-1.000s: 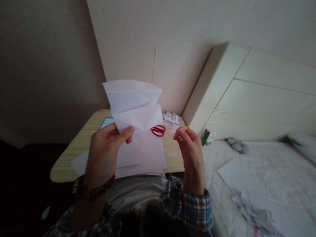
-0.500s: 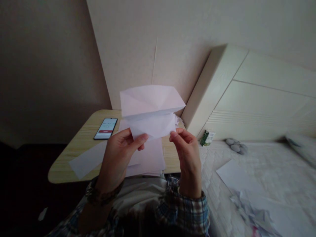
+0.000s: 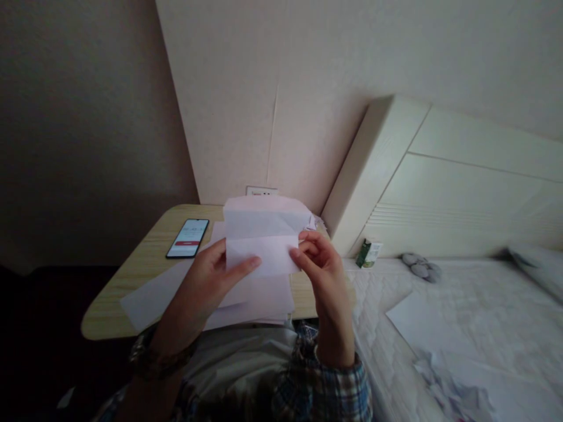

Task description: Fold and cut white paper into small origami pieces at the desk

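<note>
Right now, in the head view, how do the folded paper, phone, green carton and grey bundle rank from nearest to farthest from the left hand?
1. Folded paper: held in the left hand.
2. Phone: on the table, just left of it.
3. Green carton: right, by the headboard.
4. Grey bundle: farther right, on the bed.

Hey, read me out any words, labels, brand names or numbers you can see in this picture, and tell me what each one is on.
No text here can be read.
phone on the table: lit screen with a red bar and faint lines, too blurred to read.
green and white carton by the headboard: print too small to read.
folded paper, held by the left hand and right hand: no writing visible.
</note>
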`<state>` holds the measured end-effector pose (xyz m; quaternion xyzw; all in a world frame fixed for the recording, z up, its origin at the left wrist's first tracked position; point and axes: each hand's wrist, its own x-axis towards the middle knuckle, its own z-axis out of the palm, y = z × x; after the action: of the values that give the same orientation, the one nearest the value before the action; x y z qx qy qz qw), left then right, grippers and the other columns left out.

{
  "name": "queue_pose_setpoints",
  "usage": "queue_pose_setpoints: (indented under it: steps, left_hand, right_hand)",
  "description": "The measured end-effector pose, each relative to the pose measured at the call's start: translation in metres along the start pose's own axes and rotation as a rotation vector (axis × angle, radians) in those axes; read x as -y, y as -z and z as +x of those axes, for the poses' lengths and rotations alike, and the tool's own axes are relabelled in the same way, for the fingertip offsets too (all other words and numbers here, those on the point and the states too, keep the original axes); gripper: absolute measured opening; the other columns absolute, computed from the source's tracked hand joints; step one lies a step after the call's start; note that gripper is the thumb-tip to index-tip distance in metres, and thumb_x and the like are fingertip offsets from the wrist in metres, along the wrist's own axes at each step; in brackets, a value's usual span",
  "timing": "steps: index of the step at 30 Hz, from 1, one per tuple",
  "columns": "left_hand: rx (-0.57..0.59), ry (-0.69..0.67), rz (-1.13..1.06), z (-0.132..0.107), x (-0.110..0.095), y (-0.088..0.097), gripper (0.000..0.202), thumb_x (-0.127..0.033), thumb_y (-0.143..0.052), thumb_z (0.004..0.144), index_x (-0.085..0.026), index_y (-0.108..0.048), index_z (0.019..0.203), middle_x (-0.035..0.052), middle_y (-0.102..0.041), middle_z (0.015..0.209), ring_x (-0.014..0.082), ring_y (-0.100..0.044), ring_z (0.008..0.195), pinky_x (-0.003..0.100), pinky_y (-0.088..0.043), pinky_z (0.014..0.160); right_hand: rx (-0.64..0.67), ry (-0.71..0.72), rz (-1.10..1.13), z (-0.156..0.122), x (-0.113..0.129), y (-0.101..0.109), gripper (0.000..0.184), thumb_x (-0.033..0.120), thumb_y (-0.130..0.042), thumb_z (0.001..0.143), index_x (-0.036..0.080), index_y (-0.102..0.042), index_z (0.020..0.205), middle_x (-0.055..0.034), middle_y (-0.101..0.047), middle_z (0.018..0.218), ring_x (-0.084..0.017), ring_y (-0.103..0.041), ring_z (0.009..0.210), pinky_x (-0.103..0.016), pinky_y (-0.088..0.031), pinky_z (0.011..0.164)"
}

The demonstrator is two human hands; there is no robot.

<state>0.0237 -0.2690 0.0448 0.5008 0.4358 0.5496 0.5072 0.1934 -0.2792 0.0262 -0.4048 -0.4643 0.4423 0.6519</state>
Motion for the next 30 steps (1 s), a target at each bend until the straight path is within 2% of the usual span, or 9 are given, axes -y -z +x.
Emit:
queue_pose_setpoints:
  steps: [2,4,6,11,16,20,23,27,30]
  left_hand:
    - [-0.044,-0.006,-0.031,-0.001,0.000,0.000,0.028,-0.024,-0.085,0.057,-0.020,-0.073,0.083,0.0040,-0.079,0.087,0.0236,-0.072,0.081,0.029,-0.057,0.069]
    - [-0.085,-0.054,-0.067,-0.002,-0.001,0.001,0.035,-0.028,-0.083,0.061,-0.021,-0.071,0.093,0.0053,-0.078,0.105,0.0264,-0.071,0.099,0.032,-0.058,0.081]
    - [-0.095,-0.101,-0.067,-0.003,-0.001,0.002,0.038,-0.030,-0.081,0.065,-0.022,-0.069,0.100,0.0050,-0.077,0.111,0.0270,-0.070,0.106,0.034,-0.057,0.087]
    - [0.018,-0.076,0.004,-0.004,0.000,0.005,0.032,-0.028,-0.079,0.068,-0.021,-0.069,0.098,0.0028,-0.079,0.090,0.0226,-0.074,0.082,0.027,-0.058,0.068]
    - [0.093,-0.031,0.019,-0.006,-0.002,0.004,0.029,-0.028,-0.077,0.069,-0.021,-0.070,0.096,-0.0013,-0.074,0.072,0.0175,-0.067,0.062,0.022,-0.053,0.054]
    - [0.089,-0.065,0.075,-0.008,-0.005,0.005,0.012,-0.031,-0.073,0.074,-0.022,-0.068,0.079,-0.0051,-0.062,0.059,0.0135,-0.057,0.054,0.019,-0.046,0.050]
    - [0.109,-0.081,0.127,-0.008,-0.005,0.008,0.016,-0.033,-0.071,0.075,-0.022,-0.061,0.070,-0.0053,-0.058,0.057,0.0135,-0.055,0.056,0.019,-0.042,0.049]
    - [0.058,-0.127,0.227,-0.007,-0.001,0.012,0.032,-0.039,-0.067,0.078,-0.022,-0.047,0.059,-0.0070,-0.045,0.051,0.0103,-0.040,0.047,0.020,-0.030,0.043]
    - [0.051,-0.130,0.245,-0.006,0.003,0.015,0.031,-0.042,-0.064,0.080,-0.022,-0.051,0.061,-0.0062,-0.047,0.052,0.0110,-0.042,0.048,0.021,-0.033,0.044]
  right_hand:
    - [0.059,-0.025,-0.019,0.001,-0.001,0.002,0.024,0.028,-0.078,0.071,0.024,-0.061,0.087,0.0094,-0.053,0.057,-0.010,-0.047,0.053,-0.022,-0.037,0.052]
    - [0.136,-0.057,-0.053,0.001,-0.002,0.008,0.026,0.028,-0.079,0.070,0.024,-0.060,0.087,0.0097,-0.052,0.057,-0.009,-0.045,0.052,-0.021,-0.035,0.051]
    - [0.190,-0.065,-0.089,0.001,-0.002,0.013,0.026,0.030,-0.079,0.071,0.024,-0.060,0.086,0.0087,-0.053,0.059,-0.010,-0.047,0.055,-0.021,-0.036,0.052]
    - [0.203,0.069,-0.146,-0.002,0.003,0.013,0.018,0.037,-0.075,0.078,0.024,-0.067,0.087,0.0010,-0.066,0.085,-0.016,-0.060,0.081,-0.026,-0.048,0.072]
    - [0.077,0.085,-0.036,-0.008,0.006,0.007,0.012,0.031,-0.075,0.079,0.023,-0.066,0.075,0.0043,-0.063,0.070,-0.011,-0.055,0.065,-0.021,-0.043,0.058]
    - [0.046,0.099,-0.025,-0.009,0.006,0.007,0.009,0.024,-0.074,0.078,0.022,-0.067,0.073,0.0053,-0.062,0.065,-0.009,-0.051,0.058,-0.018,-0.038,0.053]
    - [0.032,0.123,-0.064,-0.009,0.007,0.008,0.007,0.023,-0.074,0.078,0.022,-0.069,0.074,0.0050,-0.061,0.064,-0.008,-0.050,0.058,-0.019,-0.038,0.053]
    - [0.010,0.157,-0.089,-0.011,0.006,0.009,0.005,0.021,-0.074,0.078,0.024,-0.071,0.081,0.0060,-0.059,0.061,-0.009,-0.049,0.058,-0.020,-0.038,0.054]
    - [-0.015,0.190,-0.089,-0.012,0.006,0.009,0.010,0.018,-0.073,0.079,0.026,-0.072,0.084,0.0064,-0.058,0.062,-0.009,-0.048,0.058,-0.021,-0.038,0.054]
